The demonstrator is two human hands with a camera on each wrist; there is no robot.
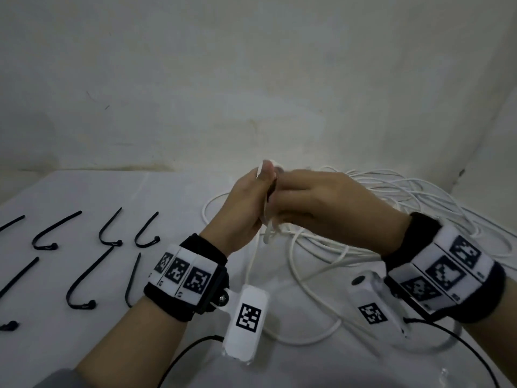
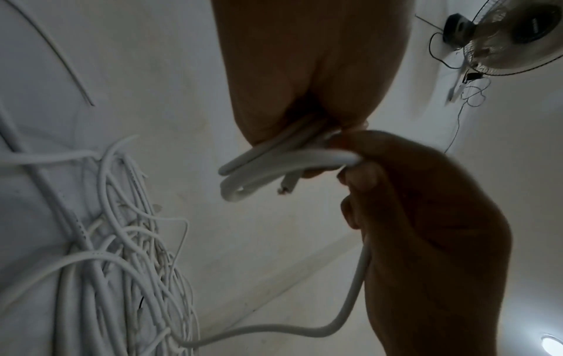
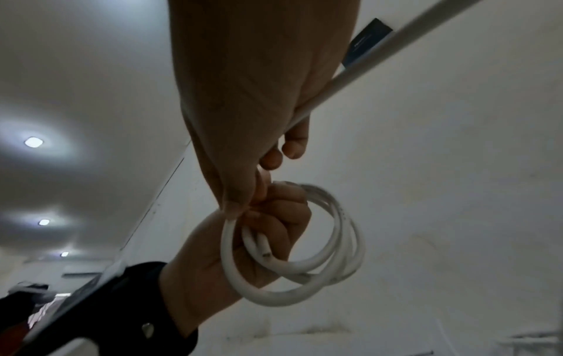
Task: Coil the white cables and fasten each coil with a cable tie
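My left hand [image 1: 258,191] is held up over the table and grips a small coil of white cable [image 3: 323,255] of about three loops, with the cut end [image 2: 286,187] sticking out of the fist. My right hand [image 1: 285,197] meets it from the right and pinches the same cable [image 2: 310,159] where it joins the coil. The cable's free length [image 2: 350,303] hangs from the right hand down to a tangled pile of white cables [image 1: 405,197] on the table at the back right. Several black cable ties [image 1: 84,278] lie in rows on the left.
The white table [image 1: 126,345] meets a pale wall at the back and on the right. Loose cable loops [image 1: 302,289] lie below both wrists. A thin black lead [image 1: 190,351] runs from the wrist cameras along the near edge. A wall fan [image 2: 512,36] shows overhead.
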